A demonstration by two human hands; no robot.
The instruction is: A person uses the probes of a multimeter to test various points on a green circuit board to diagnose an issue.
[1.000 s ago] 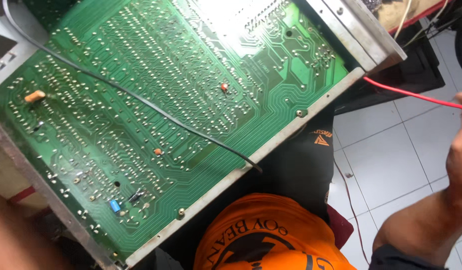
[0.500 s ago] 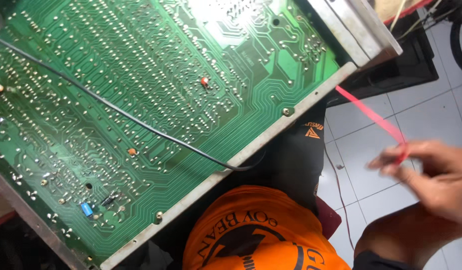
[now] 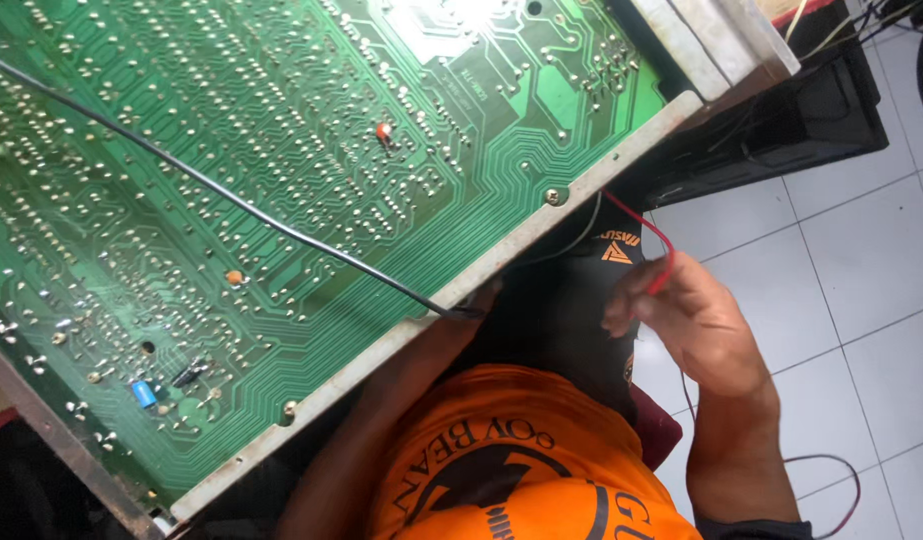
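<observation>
A big green circuit board lies solder side up in a grey metal frame. A thin black wire crosses it from the upper left down to the frame's near edge. My right hand pinches a thin red wire just off that edge; the wire loops up and goes under the frame. My left forearm reaches up to the frame where the black wire ends. Its fingers are hidden at the board's edge, so I cannot see what they hold.
A blue component and a small orange one sit on the board. A black box-shaped device stands behind the frame on white floor tiles. My orange shirt fills the bottom middle.
My right hand has come in from the right edge with the red wire to just beside the frame. My left forearm now shows under the board's edge.
</observation>
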